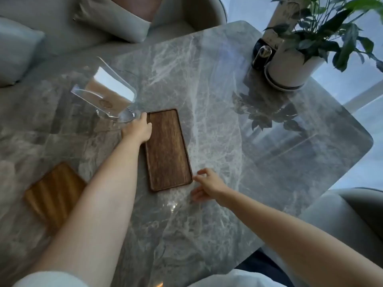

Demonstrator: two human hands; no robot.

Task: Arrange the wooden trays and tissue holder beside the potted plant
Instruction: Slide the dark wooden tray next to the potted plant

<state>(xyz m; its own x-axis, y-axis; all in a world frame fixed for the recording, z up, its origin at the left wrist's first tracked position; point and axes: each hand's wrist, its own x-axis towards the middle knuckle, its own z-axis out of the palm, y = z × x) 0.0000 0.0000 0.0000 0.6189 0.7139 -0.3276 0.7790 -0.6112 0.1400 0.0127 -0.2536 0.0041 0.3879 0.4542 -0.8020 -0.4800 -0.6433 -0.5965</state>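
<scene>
The dark rectangular wooden tray (168,149) lies flat mid-bench, well apart from the white potted plant (290,67). Your left hand (137,129) grips its far-left rim; your right hand (208,186), fingers spread, touches the near corner. It looks rigid and light; lift by opposite rims.

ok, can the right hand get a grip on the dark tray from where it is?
Probably yes. The right hand is open at the dark tray's near right corner, fingers almost touching the rim, with only bare tabletop there.
</scene>
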